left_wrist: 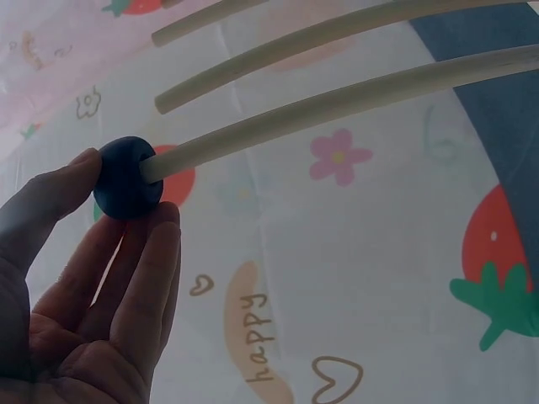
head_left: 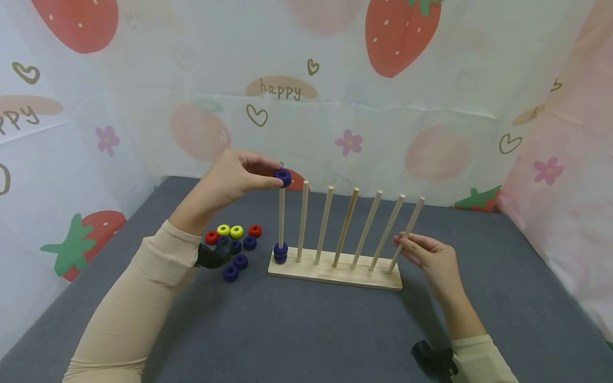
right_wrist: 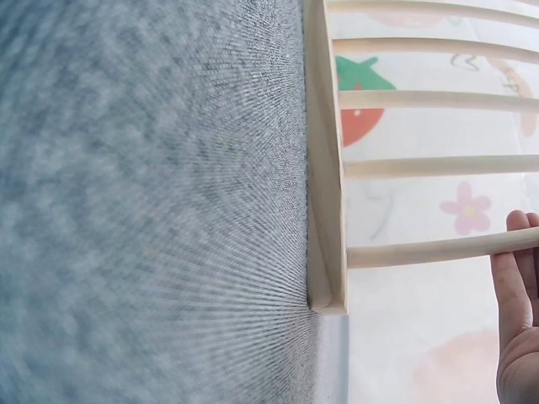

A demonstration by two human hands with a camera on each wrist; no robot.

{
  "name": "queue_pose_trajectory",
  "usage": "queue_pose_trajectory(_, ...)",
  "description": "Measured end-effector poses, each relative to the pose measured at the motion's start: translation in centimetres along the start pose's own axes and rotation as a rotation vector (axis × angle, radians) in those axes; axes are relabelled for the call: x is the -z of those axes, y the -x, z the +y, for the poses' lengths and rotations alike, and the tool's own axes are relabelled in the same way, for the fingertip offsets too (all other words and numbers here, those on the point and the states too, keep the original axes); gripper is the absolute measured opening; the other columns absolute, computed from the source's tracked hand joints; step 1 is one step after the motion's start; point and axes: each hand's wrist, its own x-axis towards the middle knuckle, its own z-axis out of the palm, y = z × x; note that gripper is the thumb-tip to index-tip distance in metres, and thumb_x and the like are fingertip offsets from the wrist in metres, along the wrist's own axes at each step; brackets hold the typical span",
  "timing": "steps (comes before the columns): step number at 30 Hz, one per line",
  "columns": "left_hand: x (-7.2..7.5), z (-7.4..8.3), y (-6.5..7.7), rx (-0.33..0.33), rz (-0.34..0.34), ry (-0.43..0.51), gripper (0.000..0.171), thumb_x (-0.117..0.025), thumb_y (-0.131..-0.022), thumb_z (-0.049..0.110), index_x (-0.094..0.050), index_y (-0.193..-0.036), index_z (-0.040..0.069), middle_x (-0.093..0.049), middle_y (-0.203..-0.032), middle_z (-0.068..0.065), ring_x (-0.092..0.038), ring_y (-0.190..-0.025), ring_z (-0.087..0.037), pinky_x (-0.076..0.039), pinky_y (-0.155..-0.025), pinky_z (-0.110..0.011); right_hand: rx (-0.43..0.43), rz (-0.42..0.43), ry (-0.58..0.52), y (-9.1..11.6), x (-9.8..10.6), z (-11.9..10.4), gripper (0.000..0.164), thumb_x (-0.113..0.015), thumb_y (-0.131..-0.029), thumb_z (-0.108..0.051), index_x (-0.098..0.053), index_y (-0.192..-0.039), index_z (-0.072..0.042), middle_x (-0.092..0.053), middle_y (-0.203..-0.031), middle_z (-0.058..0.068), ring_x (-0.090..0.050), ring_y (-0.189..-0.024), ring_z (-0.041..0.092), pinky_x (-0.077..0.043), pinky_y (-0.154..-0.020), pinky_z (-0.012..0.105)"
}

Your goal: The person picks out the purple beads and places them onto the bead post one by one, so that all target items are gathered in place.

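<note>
My left hand [head_left: 230,175] pinches a dark blue ring bead [head_left: 287,180] between thumb and fingers at the top of the leftmost wooden peg [head_left: 281,218]. In the left wrist view, the peg's tip meets the hole of this bead [left_wrist: 118,181]. Lower on that same peg, dark blue beads [head_left: 280,255] sit stacked at the base. My right hand [head_left: 438,263] grips the rightmost peg [head_left: 413,221] partway up, thumb and fingers against it; the right wrist view shows fingers touching this peg [right_wrist: 421,252]. All the pegs rise from a pale wooden board [head_left: 306,271] on the table.
Loose beads lie left of the board: red [head_left: 255,231], yellow [head_left: 237,232] and several dark blue [head_left: 231,273], partly behind the left wrist's black camera strap [head_left: 213,256]. Several bare pegs [head_left: 346,229] stand between my hands. A printed cloth [head_left: 287,133] hangs behind the grey table [head_left: 306,330].
</note>
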Motion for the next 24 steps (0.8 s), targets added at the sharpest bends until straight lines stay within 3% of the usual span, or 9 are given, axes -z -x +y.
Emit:
queue_pose_trajectory(15,0.0,-0.4,-0.1,0.035,-0.019,-0.029,0.034,-0.081,-0.083,0.026,-0.074,-0.114,0.013,-0.073,-0.115,-0.006,-0.061,-0.113,-0.019,-0.046,-0.097,-0.04,-0.007,0.006,-0.002,0.0,-0.1,-0.1,0.036,-0.073,-0.091,-0.028,-0.071,-0.118,-0.004,-0.076,-0.097,-0.015,-0.072,-0.097,0.0,-0.055,-0.086,0.018)
queue_pose_trajectory(24,1.0,-1.7,1.2,0.053,0.001,0.022,0.04,-0.079,-0.086,0.031,-0.071,-0.121,0.014,-0.067,-0.125,-0.005,-0.059,-0.117,-0.018,-0.044,-0.105,-0.044,-0.009,0.005,0.004,0.0,-0.1,-0.1,0.039,-0.072,-0.091,-0.028,-0.07,-0.12,-0.002,-0.076,-0.097,-0.015,-0.071,-0.097,0.0,-0.055,-0.086,0.018)
